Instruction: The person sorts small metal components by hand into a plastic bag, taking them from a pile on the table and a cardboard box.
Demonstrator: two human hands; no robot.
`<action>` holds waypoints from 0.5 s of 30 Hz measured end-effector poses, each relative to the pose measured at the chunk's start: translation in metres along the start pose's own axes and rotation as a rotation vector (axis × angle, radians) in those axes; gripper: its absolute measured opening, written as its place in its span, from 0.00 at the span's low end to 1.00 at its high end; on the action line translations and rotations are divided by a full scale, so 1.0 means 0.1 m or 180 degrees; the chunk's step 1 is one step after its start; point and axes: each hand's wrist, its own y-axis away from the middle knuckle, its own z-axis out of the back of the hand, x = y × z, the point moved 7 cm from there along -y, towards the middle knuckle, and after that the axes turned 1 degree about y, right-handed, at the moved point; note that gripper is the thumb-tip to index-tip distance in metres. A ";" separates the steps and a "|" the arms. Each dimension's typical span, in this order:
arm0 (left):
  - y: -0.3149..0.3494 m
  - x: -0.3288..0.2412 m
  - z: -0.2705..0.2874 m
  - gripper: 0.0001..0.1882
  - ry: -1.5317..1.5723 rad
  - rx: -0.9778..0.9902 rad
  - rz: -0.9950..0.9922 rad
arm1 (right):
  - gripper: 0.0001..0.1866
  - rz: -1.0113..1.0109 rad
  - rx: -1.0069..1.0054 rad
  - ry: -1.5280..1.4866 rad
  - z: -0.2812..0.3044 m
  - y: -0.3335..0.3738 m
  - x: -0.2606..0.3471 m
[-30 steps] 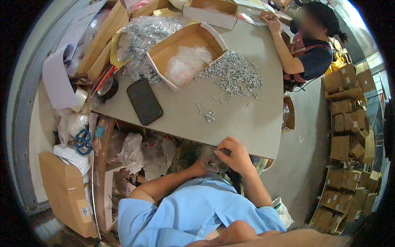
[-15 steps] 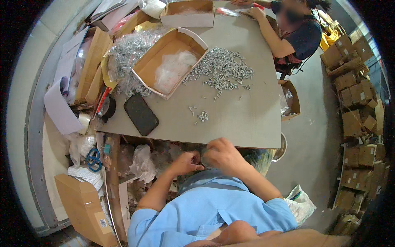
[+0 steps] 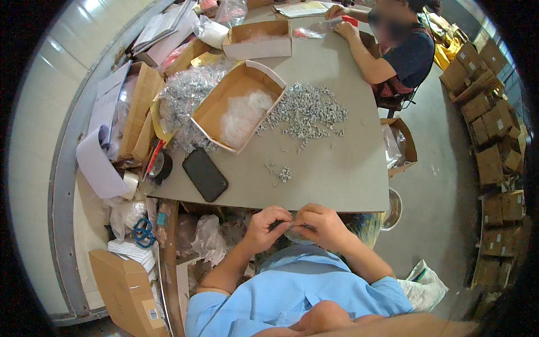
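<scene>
My left hand (image 3: 267,229) and my right hand (image 3: 321,227) meet just in front of the table's near edge, fingers closed in a pinch. Between them is what looks like a small clear plastic bag (image 3: 297,237), mostly hidden by the fingers. On the grey table (image 3: 342,180), a small cluster of screws (image 3: 284,174) lies beyond my hands. Farther back spreads a large pile of silver screws (image 3: 311,109). Beside that pile, an open cardboard tray (image 3: 205,115) holds clear plastic bags (image 3: 244,118). A dark phone-like slab (image 3: 205,174) lies nearer, to the left.
Filled clear bags (image 3: 196,92) crowd the table's left side. Another box (image 3: 258,50) stands at the back. A co-worker (image 3: 401,62) sits at the far right, hands on a red-and-clear packet. Blue scissors (image 3: 144,233) lie at left; cartons (image 3: 494,163) are stacked along the right.
My hands have come together, the right fingers now meeting the left ones at the bag. The whole view has shifted slightly, so the table appears lower and farther right.
</scene>
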 end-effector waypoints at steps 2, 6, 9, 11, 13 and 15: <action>-0.04 -0.04 -0.03 0.05 -0.0070 0.0006 -0.0065 | 0.08 -0.0644 0.0034 -0.0301 0.01 0.03 -0.11; -0.09 -0.12 -0.06 0.04 -0.0210 0.0023 -0.0157 | 0.08 -0.0613 0.0181 -0.0386 0.04 0.02 -0.14; -0.13 -0.14 -0.09 0.06 -0.0094 0.0328 -0.0218 | 0.06 -0.0040 0.0229 -0.0416 0.01 0.02 -0.12; -0.13 -0.11 -0.08 0.06 -0.0011 0.0382 -0.0124 | 0.06 -0.0067 0.0365 -0.0540 -0.01 0.00 -0.11; -0.15 -0.10 -0.02 0.06 -0.0037 0.0370 0.0003 | 0.05 -0.0185 0.0393 -0.0660 0.00 -0.01 -0.11; -0.22 -0.11 0.13 0.06 -0.0179 0.0288 0.0168 | 0.05 -0.0387 0.0314 -0.0785 0.04 0.00 -0.15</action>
